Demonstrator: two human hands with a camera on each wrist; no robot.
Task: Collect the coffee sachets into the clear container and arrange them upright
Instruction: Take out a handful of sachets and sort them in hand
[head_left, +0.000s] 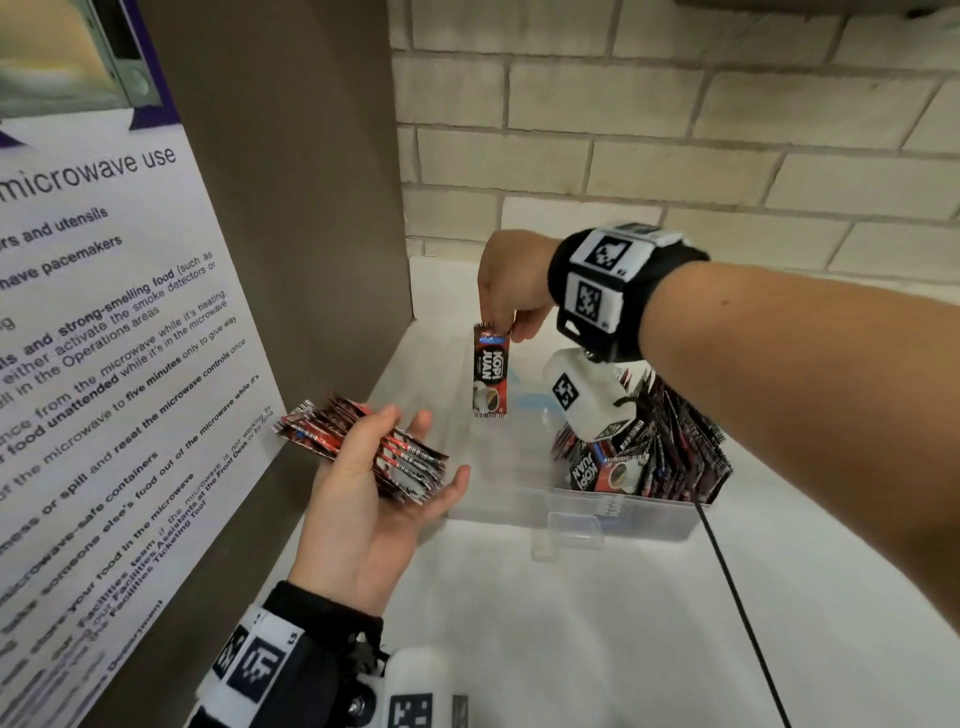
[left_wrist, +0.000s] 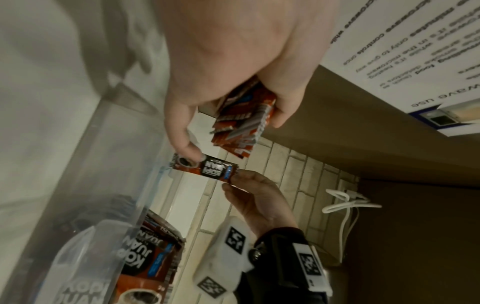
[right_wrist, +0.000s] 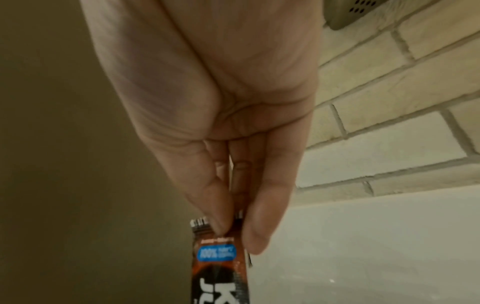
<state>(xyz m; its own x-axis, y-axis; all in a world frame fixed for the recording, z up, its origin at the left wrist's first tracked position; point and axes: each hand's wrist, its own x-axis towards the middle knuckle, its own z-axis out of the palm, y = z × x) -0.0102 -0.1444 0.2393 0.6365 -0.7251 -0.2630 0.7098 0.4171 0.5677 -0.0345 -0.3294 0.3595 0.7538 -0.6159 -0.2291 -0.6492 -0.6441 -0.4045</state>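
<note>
While the left hand (head_left: 374, 499) cups a stack (head_left: 363, 447) palm-up, right hand (head_left: 511, 286) grip pinches one sachet (head_left: 490, 370) by its top, dangling over the half-filled container (head_left: 571, 514) on the counter (head_left: 597, 623).

Pale brick wall (head_left: 727, 130), brown side panel (head_left: 291, 182), microwave notice (head_left: 104, 322)

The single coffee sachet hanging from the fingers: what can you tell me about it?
The single sachet is a narrow glossy packet, black and red-brown, printed KOPI JUAN with a blue label near its top and a coffee cup pictured at the bottom. It hangs upright in the air, pinched at its crimped top edge by the right hand, above the clear container. Nothing else touches it.
</note>
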